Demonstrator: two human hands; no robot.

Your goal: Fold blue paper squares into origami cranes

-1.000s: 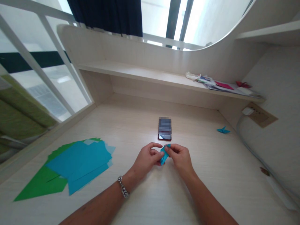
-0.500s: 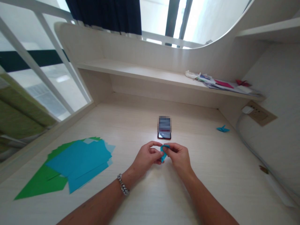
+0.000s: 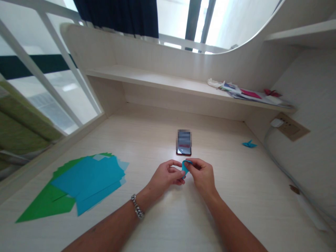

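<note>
A small folded piece of blue paper (image 3: 185,169) is held between both hands above the desk, its top edge bent over. My left hand (image 3: 168,174) pinches its lower left side between thumb and fingers. At its upper right, my right hand (image 3: 203,173) grips the folded edge with thumb and forefinger. The fingers cover part of the paper, so its full shape is hidden. Just beyond the hands lies a phone (image 3: 184,142) with a blurred screen.
Blue sheets (image 3: 98,178) and green sheets (image 3: 39,206) lie fanned out on the left of the desk. A folded blue paper figure (image 3: 249,144) sits at the right, near a grey cable (image 3: 275,161) from a wall socket (image 3: 292,126). Papers rest on the shelf (image 3: 162,80).
Both hands have shifted slightly right with the blue paper. Its lower tip has turned and is now more covered by my left fingers. The phone and loose sheets stay put.
</note>
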